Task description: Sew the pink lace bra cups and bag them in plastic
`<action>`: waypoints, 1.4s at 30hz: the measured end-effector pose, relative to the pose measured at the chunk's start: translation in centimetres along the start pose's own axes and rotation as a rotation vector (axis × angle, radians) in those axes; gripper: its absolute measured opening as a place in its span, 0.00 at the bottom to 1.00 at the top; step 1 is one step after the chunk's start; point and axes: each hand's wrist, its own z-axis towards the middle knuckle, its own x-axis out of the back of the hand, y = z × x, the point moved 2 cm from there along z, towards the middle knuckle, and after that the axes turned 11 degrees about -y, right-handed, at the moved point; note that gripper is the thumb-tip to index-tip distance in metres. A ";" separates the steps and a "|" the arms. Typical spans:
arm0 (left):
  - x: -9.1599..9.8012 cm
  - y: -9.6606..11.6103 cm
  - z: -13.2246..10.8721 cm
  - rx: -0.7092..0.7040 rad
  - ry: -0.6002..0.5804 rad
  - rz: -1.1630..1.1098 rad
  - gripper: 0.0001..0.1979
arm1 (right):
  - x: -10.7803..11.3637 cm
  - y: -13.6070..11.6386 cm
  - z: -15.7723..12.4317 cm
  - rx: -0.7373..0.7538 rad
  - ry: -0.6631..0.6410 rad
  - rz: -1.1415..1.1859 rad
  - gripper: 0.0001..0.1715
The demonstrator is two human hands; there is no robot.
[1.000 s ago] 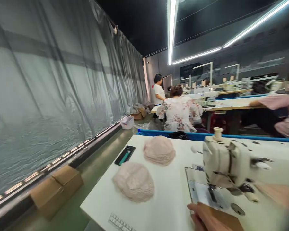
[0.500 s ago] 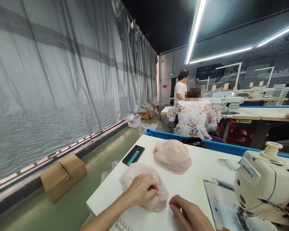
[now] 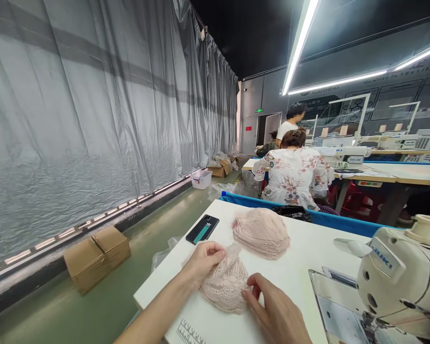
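A beige lace cup piece [image 3: 224, 286] lies atop its pile near the front of the white sewing table [image 3: 304, 239]. The left hand [image 3: 202, 263] pinches its upper edge, thumb against forefinger; the right hand [image 3: 274, 306] is narrowly curled, thumb and forefinger at the piece's right edge, though I cannot tell whether they grip it. Just behind sits a second lace stack [image 3: 261, 234], and beside that a black phone [image 3: 203, 229] bearing a white trefoil logo over a green stripe. Printed ruler marks [image 3: 189, 333] run along the front, their numerals too small to read. At right, the sewing machine [image 3: 397, 277] reads "JUKI". Beyond a floral-bloused co-worker [image 3: 294, 177], wall lettering [image 3: 325, 89] shows "CLOTHING".
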 end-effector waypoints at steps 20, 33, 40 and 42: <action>0.7 -1.2 -0.8 0.116 0.018 -0.201 0.08 | 2.3 -2.5 2.0 0.215 0.046 -0.441 0.18; 1.0 -2.3 0.3 0.097 0.004 -0.256 0.10 | 2.6 -2.2 1.9 0.236 0.045 -0.329 0.14; 1.2 -3.1 0.5 0.082 -0.025 -0.344 0.10 | 2.1 -2.6 2.0 0.239 0.154 -0.280 0.18; 1.1 -2.8 0.6 0.050 -0.027 -0.406 0.10 | 1.8 -2.5 2.8 0.229 0.225 -0.235 0.19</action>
